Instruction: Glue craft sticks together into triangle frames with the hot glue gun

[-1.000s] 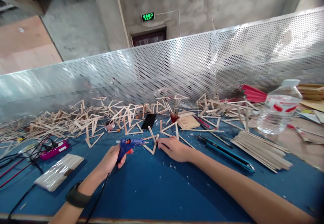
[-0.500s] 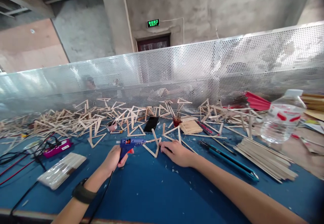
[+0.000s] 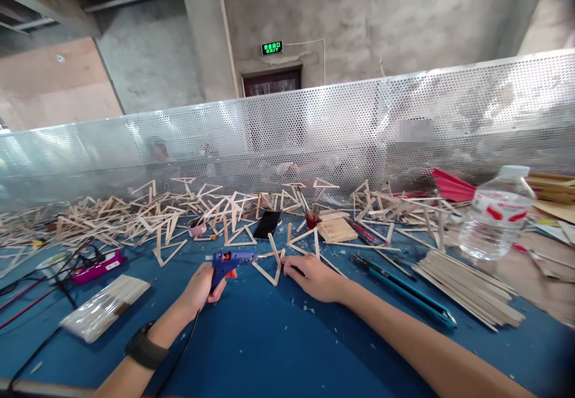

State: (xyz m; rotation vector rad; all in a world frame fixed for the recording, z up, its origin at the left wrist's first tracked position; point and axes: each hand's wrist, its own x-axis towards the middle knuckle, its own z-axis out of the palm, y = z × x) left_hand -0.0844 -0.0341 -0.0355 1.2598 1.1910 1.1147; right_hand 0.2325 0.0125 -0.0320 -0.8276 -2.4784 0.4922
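My left hand is wrapped round a blue hot glue gun with an orange trigger. Its nozzle points right and reaches the wooden stick frame, near a joint between sticks. Whether the tip touches the wood I cannot tell. My right hand rests on the blue table with fingers curled, its fingertips closed on the right side of that small frame. One stick of the frame stands up at an angle while others lie on the table. From the gun's grip a black cord runs down past my left wrist.
Loose stick frames pile along a perforated metal screen. Nearby lie a phone, a teal utility knife, flat wooden sticks, a wrapped stick pack and a purple power strip. A water bottle stands right.
The camera view has shifted slightly, so the scene sits a little differently. Both hands keep nearly the same pose, with the glue gun's nozzle still at the stick frame.
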